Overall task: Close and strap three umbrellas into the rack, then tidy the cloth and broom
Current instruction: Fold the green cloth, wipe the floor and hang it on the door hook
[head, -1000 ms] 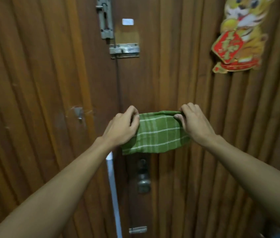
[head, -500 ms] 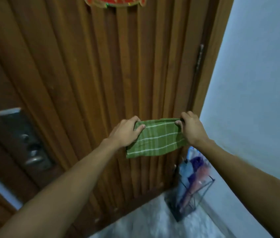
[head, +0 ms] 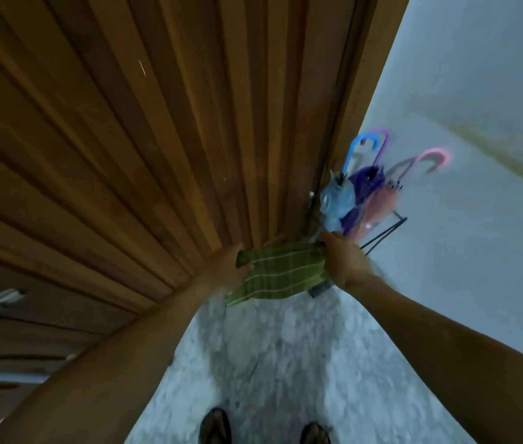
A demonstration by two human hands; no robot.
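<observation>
A folded green checked cloth (head: 274,272) hangs stretched between my two hands in front of me. My left hand (head: 226,265) grips its left end and my right hand (head: 340,257) grips its right end. Just beyond my right hand a black wire rack (head: 381,237) stands in the corner between the door and the wall. Three closed umbrellas stand in it: a light blue one (head: 333,200), a purple one (head: 365,184) and a pink one (head: 383,203), their curved handles up. The broom is not in view.
A ribbed brown wooden door (head: 157,139) fills the left and centre. A pale wall (head: 477,155) rises on the right. The floor (head: 269,347) is grey marbled tile, and my two sandalled feet (head: 215,426) show at the bottom edge.
The view has swung down and to the right, from the door's lock to the corner with the rack. Both hands carried the cloth lower, close to the rack.
</observation>
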